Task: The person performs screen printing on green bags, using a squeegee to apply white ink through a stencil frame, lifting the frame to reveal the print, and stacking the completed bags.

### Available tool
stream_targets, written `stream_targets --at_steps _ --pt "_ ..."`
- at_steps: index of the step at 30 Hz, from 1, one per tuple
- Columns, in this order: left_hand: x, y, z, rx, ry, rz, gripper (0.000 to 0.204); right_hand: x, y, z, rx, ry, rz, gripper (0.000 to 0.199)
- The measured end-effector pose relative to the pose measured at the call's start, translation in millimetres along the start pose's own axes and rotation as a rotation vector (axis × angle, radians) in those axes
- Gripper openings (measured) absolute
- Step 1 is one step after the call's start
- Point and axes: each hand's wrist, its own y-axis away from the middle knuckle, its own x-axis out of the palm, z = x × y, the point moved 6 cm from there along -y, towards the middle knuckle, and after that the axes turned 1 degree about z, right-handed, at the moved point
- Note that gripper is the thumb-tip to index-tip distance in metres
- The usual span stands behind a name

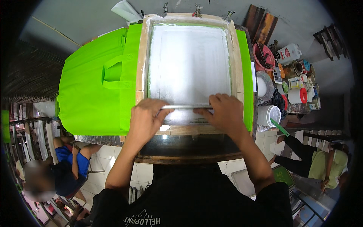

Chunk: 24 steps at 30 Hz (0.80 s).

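A wooden-framed printing screen (142, 64) lies in front of me, its mesh coated with whitish ink. Both my hands grip a squeegee (189, 107) laid across the near part of the mesh. My left hand (148, 115) is closed around its left end, and my right hand (227, 113) around its right end. The blade under the squeegee's bar is mostly hidden. Metal clamps (197, 10) stand along the screen's far edge. Bright green fabric bags (90, 87) with loop handles lie stacked at the left, and green fabric also shows along the screen's right side.
At the right stand a white tub (266, 115) with a green stick (280, 128), a pink basket (263, 56) and several bottles and jars. A dark table edge (185, 159) runs near my body. One person (72, 162) sits at the left, another (325, 162) at the right.
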Motion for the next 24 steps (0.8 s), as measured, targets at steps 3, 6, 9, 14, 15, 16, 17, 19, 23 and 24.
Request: stream_targets --at_steps 3,6,9,14,15,16,17,19,23,24 --pt "1.6 25.2 -9.0 0.043 -0.031 0.013 0.015 -2.5 25.4 13.9 -0.004 0.015 0.016 0.041" --pt "3.3 38.8 -12.4 0.138 -0.047 -0.07 0.014 -0.9 42.1 19.3 0.007 0.066 0.031 0.034" --pt "8.4 51.7 -2.2 0.106 0.0 -0.031 0.048 -6.4 42.0 23.3 -0.029 0.06 -0.047 0.032" --pt "23.6 79.8 34.2 0.011 -0.212 -0.164 0.108 -6.4 46.8 20.8 -0.078 -0.031 -0.102 0.027" --pt "23.0 85.1 36.9 0.091 -0.246 -0.215 0.111 -7.8 46.9 19.5 -0.068 -0.063 -0.083 0.026" --pt "18.6 85.9 36.4 0.172 -0.281 -0.267 0.114 -13.5 47.9 20.6 -0.089 -0.058 -0.123 0.025" --pt "15.0 87.9 33.8 0.253 -0.317 -0.319 0.118 -23.2 50.1 22.1 -0.109 -0.053 -0.163 0.024" --pt "-9.1 90.9 25.5 0.262 -0.3 -0.493 0.129 -51.2 46.3 26.9 -0.138 -0.033 -0.278 0.025" --pt "-71.3 71.3 -14.6 0.245 -0.184 -0.706 0.136 -127.8 14.5 38.3 -0.201 0.015 -0.499 0.029" --pt "-81.9 57.6 -29.8 0.221 -0.084 -0.737 0.133 -144.9 3.0 36.3 -0.21 0.044 -0.548 0.027"
